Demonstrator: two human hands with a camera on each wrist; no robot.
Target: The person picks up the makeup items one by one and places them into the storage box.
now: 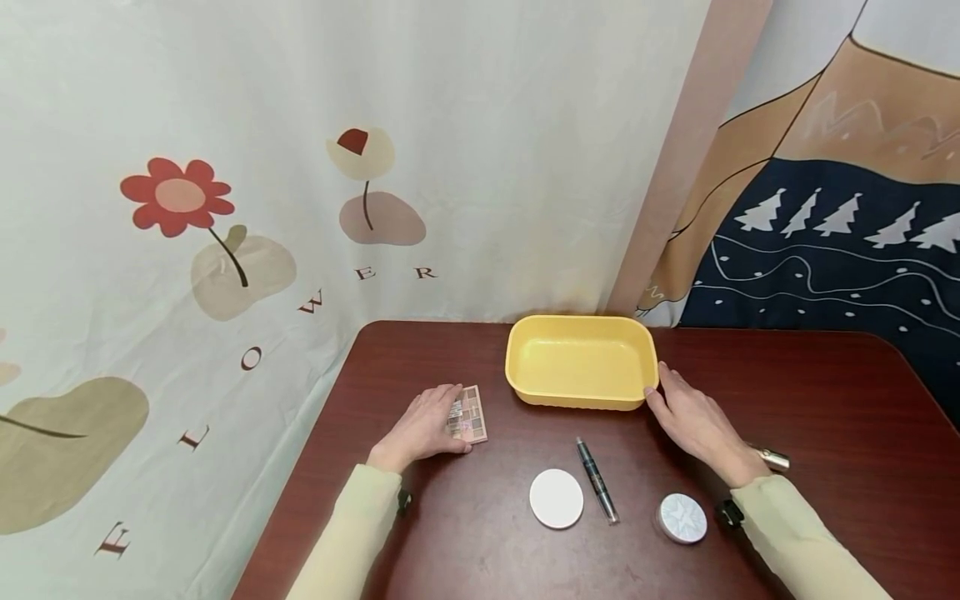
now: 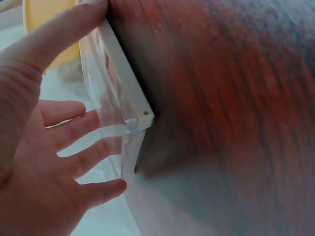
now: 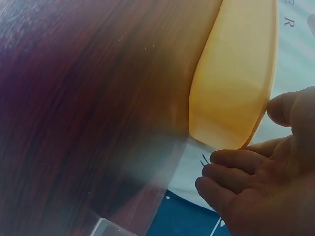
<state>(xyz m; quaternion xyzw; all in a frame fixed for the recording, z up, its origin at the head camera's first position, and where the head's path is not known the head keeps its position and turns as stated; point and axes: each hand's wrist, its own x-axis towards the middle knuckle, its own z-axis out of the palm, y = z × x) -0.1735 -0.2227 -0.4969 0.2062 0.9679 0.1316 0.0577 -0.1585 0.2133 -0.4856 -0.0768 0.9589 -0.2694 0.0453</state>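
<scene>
An eyeshadow palette point(image 1: 469, 415) with a clear lid lies on the table, partly hidden by my left hand point(image 1: 424, 423). In the left wrist view, my thumb touches one edge of the palette point(image 2: 125, 73), while the other fingers spread nearly straight along its clear lid. A yellow plastic basin point(image 1: 581, 401) stands at the table's back edge with nothing inside. My right hand point(image 1: 693, 417) rests against its right end. The right wrist view has the thumb at the rim of the basin point(image 3: 231, 73) and loosely extended fingers beside its end wall.
A white round disc point(image 1: 556, 498), a dark pen-like stick point(image 1: 597, 480) and a round jar with a star-patterned lid point(image 1: 682, 518) lie near the middle. A shiny tube point(image 1: 772, 458) is partly behind my right wrist. Printed curtains hang behind the table point(image 1: 840, 392).
</scene>
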